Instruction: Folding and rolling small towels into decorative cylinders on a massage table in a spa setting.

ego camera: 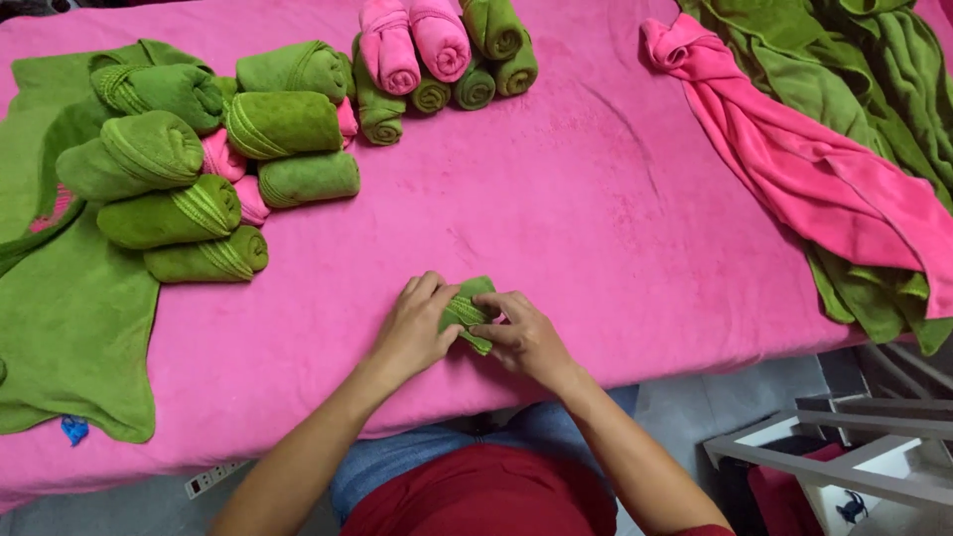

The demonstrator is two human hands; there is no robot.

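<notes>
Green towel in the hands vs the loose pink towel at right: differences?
The green towel is rolled into a tight small bundle; the pink towel lies unrolled, long and twisted. The green one is held by the left hand and right hand; the pink one lies untouched, draped over loose green towels. Both look like soft terry.

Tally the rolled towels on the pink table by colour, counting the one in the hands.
Green rolled terry towels: 13, with the left pile, the far cluster, and the one gripped by the left hand and right hand.
Pink rolled terry towels: 5, three half hidden.
Total: 18
</notes>
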